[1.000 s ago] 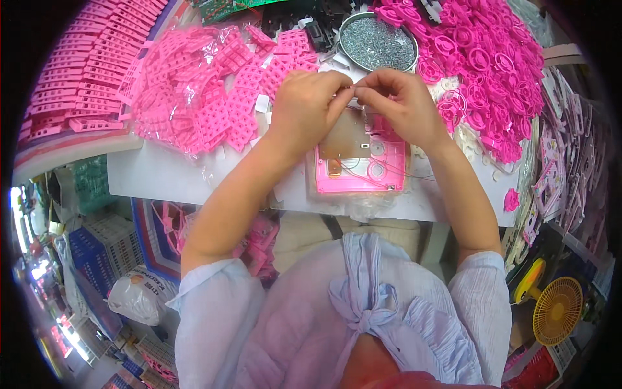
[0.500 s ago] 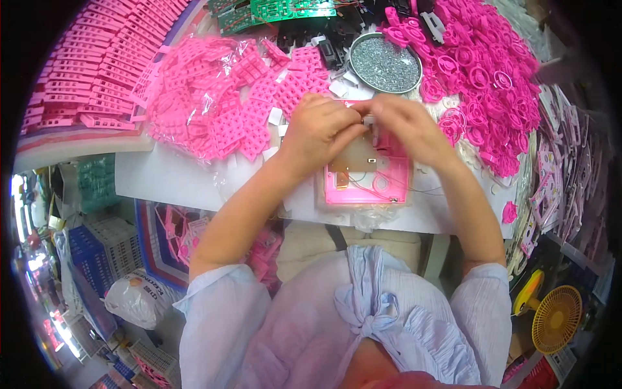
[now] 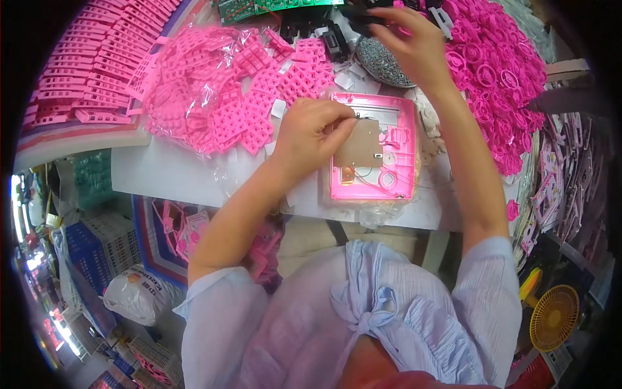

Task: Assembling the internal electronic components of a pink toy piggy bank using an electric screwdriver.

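By our bench's (image 3: 175, 175) front edge lies a pink case (image 3: 363, 192); our left hand (image 3: 311, 133) bunches fingertips at its brown board (image 3: 356, 149). Toward the far edge, our right hand (image 3: 418, 48) meets something black (image 3: 353, 16); we cannot tell either grip.

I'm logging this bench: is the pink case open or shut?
Open: the pink case shows its interior around a brown board.
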Tool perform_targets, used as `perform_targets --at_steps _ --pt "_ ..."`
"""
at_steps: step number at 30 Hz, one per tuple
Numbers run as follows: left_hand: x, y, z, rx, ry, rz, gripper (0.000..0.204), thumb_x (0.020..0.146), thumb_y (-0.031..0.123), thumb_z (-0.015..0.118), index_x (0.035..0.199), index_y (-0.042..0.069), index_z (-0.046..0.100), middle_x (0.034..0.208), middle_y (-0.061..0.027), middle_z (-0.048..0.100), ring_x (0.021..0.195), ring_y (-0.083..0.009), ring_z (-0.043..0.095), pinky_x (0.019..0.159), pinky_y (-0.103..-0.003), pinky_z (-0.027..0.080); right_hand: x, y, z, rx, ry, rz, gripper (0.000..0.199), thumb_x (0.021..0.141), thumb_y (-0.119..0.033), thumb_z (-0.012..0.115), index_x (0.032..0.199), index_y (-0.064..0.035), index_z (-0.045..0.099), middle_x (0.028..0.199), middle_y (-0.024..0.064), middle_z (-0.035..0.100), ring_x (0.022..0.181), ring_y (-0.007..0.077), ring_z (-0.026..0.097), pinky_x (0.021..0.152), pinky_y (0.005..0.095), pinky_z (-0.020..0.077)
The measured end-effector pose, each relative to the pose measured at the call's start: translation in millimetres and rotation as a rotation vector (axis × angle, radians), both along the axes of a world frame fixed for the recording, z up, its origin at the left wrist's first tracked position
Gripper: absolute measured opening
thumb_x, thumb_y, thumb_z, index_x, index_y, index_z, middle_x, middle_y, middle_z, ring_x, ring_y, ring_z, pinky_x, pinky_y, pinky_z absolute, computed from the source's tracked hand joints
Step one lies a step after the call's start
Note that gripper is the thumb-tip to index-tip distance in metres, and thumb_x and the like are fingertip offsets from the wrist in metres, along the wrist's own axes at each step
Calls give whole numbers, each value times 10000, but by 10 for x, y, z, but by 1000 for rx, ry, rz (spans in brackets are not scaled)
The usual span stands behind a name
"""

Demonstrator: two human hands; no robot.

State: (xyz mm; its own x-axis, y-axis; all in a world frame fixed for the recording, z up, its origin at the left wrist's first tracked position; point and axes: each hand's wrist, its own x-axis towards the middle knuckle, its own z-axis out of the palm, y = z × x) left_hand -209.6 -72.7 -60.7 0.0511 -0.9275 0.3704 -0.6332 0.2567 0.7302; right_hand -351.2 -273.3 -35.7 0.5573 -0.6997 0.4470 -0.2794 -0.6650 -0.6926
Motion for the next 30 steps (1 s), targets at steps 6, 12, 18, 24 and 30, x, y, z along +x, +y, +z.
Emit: perform_targets --at_steps 6,12,18,24,30 --pt "-16 44 -96 -76 43 46 113 850 88 743 951 37 739 847 -52 717 688 -168 608 734 -312 458 -1153 1015 55 951 -277 -101 261 966 -162 671 1157 14 689 962 93 726 786 154 694 699 260 546" --pt "7 -12 -44 -119 -77 -49 100 849 72 737 945 53 719 862 -59 714 716 -201 628 767 -334 457 -1022 1156 122 406 339 -133 322 943 -233 683 1172 -6 676 999 118 709 832 232 687 751 371 553" --pt "1 -81 -1 -179 -151 -109 113 850 81 740 958 72 707 864 -55 706 768 -228 654 795 -360 451 -730 1171 156 -253 298 202 462 841 -296 757 1215 -49 645 1275 155 588 1189 395 489 993 488 461" --pt "86 -44 -21 -174 -248 -185 168 854 95 731 1017 85 690 931 -57 702 855 -250 664 823 -394 443 -748 1048 155 -198 292 259 610 789 -299 787 1321 -75 589 1284 148 588 1205 409 484 1004 492 460" --pt "147 -42 83 -87 -314 -257 148 859 120 711 1003 88 700 991 -56 689 926 -251 652 818 -406 444 -864 1028 15 -94 317 321 605 735 -245 815 1273 -70 601 1143 118 653 1136 372 556 966 458 490"
